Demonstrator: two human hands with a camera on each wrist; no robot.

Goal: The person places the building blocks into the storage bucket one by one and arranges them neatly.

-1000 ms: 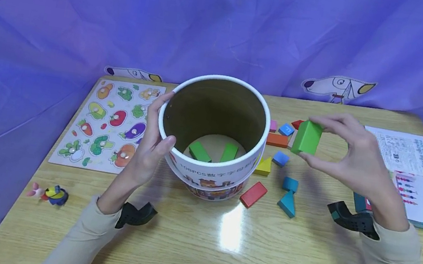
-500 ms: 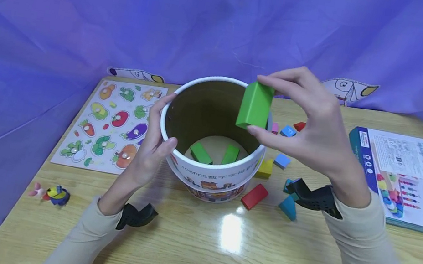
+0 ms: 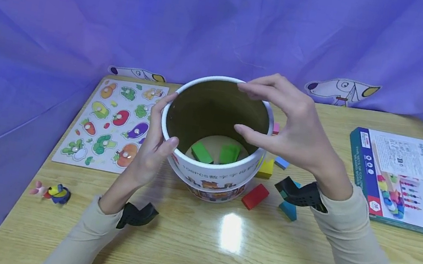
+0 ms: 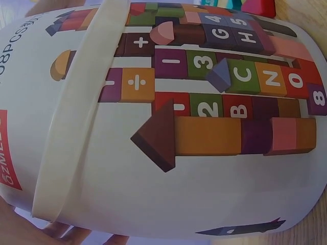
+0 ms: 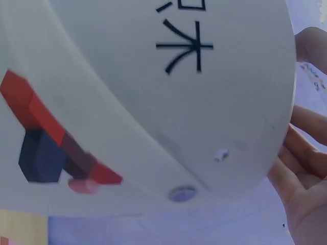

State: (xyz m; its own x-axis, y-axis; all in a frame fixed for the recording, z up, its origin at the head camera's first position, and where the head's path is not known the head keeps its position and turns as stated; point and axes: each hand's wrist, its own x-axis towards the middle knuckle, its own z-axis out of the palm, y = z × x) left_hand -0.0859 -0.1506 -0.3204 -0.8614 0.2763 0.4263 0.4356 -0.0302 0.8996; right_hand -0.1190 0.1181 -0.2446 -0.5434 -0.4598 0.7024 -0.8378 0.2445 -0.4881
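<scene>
A white toy-block bucket with printed blocks and lettering stands mid-table, its mouth tipped toward the head camera. My left hand grips its left rim, thumb at the front edge and fingers along the side. In the left wrist view, fingertips show below the bucket wall. Above the right rim is my right hand, thumb and fingers spread apart with nothing between them. Green blocks lie on the bucket floor: one block at left and a blurred green patch at right. The bucket's printed wall fills most of the right wrist view.
Right of the bucket lie a red block, a yellow block, a blue block and a teal triangle. A vegetable puzzle board is at left, small figurines below it. A game box lies at right.
My right hand carried a green block leftward to the bucket's mouth and let it go; the block has dropped inside. My left hand has stayed on the rim.
</scene>
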